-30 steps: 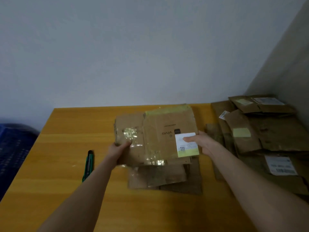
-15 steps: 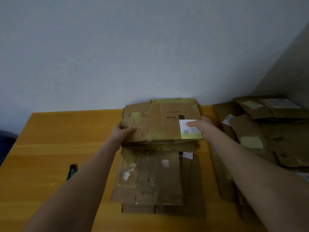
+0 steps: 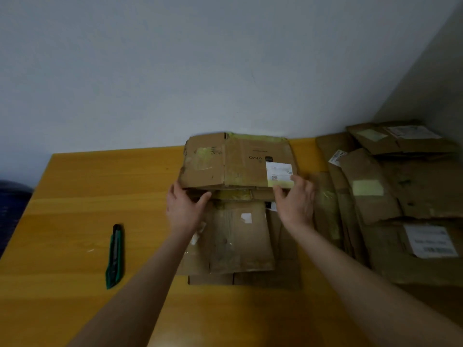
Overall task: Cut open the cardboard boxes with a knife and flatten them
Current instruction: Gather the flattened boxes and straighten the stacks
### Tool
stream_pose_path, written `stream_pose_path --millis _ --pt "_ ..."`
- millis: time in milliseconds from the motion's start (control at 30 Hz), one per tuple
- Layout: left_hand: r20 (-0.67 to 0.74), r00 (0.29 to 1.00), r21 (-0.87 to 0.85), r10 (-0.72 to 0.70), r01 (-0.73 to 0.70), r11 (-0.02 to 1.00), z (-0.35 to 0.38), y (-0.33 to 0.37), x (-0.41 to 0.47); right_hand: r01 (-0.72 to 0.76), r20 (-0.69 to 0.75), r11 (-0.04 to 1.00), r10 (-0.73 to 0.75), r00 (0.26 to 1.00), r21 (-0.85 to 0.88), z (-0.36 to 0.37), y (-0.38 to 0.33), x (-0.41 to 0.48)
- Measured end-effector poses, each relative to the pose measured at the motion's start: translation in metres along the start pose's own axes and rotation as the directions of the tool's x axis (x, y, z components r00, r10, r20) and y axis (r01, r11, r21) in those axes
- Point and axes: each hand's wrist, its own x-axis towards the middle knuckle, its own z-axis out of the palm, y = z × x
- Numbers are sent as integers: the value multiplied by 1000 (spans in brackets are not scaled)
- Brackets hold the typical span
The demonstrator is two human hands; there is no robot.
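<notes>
Two hands [image 3: 185, 209] [image 3: 297, 204] touch one flattened box [image 3: 238, 161]; one knife [image 3: 115, 256] apart.

I cannot read the small print on the white label [image 3: 278, 173] of the top flattened box [image 3: 238, 161]; only the inverted "vivo" mark is legible. My left hand [image 3: 184, 209] hides the near left corner of that box, so I cannot tell how its fingers [image 3: 203, 199] grip. The stack beneath [image 3: 238, 236] is partly covered by both forearms. The right pile of cardboard [image 3: 400, 196] runs off the right edge, its barcode label [image 3: 431, 240] blurred. A dark blue object [image 3: 12, 204] at far left is cut off.
</notes>
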Motion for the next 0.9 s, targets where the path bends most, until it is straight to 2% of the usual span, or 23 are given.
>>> stream_pose_path --millis 100,167,233,300,400,500,567,667,733,800,900 --pt "198 959 -60 -204 220 974 -1 -25 -25 -177 149 982 186 971 -72 -4 22 -36" --pt "300 924 -165 -235 293 942 -1 -31 -36 -264 268 957 287 919 -122 -2 32 -49" --pt "332 916 -208 -225 304 930 -1 -31 -43 -320 342 940 341 876 -119 -1 36 -55" --pt "372 908 -192 -194 280 940 -1 -32 -48 -334 406 934 355 842 -124 2 42 -57" --pt "461 859 -94 -223 297 950 -4 -41 -62 -369 475 925 363 801 -85 11 63 -61" --pt "536 821 -134 -199 316 939 -8 -51 -83 -392 531 920 342 775 -21 -10 53 -79" --pt "553 792 -119 -258 382 916 -13 -56 -94 -402 606 915 324 726 -8 -22 51 -82" --pt "594 715 -48 -368 488 872 -26 -64 -105 -372 668 924 331 667 -86 -35 50 -84" --pt "635 705 -131 -317 502 855 -32 -71 -108 -342 695 931 331 639 -128 -39 49 -86" --pt "647 733 -246 -210 461 853 -41 -78 -114 -314 722 939 315 615 -143 -46 46 -91" --pt "580 810 -374 -87 359 855 -55 -76 -113 -314 739 949 219 637 -10 -59 38 -90"
